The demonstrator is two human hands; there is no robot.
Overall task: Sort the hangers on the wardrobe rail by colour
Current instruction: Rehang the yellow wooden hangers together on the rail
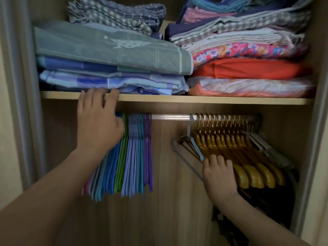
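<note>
Risk: right hand (217, 172) pinching the lone blue hanger (192, 146) centre-right could drag wooden hangers (248, 157) off the rail (170, 117); left hand (99, 119), fingers loosely spread, only steadies the coloured hangers (134, 153).

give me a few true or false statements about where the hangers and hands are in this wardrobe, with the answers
1. The purple hangers hang at the right end of the coloured bunch. True.
2. The wooden hangers hang on the left part of the rail. False: they hang on the right part.
3. The right hand touches the wooden hangers. True.
4. The left hand rests on the folded orange cloth. False: it is at the coloured hangers, by the rail.
5. The shelf above the rail is bare. False: folded fabrics are stacked on it.
</note>
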